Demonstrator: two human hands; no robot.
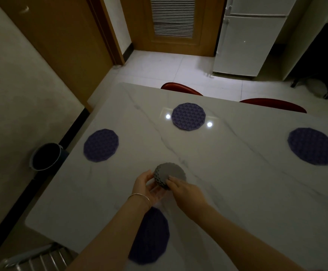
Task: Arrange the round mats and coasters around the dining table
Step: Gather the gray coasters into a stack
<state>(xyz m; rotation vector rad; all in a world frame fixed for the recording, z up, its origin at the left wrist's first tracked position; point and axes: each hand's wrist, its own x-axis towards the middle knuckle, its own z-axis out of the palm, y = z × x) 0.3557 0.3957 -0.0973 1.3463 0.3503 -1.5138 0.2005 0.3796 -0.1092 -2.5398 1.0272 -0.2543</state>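
While you hold the stack of grey round scalloped coasters over the white marble tabletop, both of your hands close on it: your left hand, with a thin metal bangle at the wrist, cups its left edge, and your right hand has its fingertips on the near right rim, so each grip is narrow and holding the stack. Four purple round openwork mats lie flat around that stack. One purple mat sits beyond the stack toward the far edge, between two bright light reflections. Another mat lies to the left of the stack, near the tabletop's left edge. A third mat lies well to the right of the stack. A fourth mat lies nearer than the stack, partly hidden under your left forearm. Two red chair backs show beyond the far edge.
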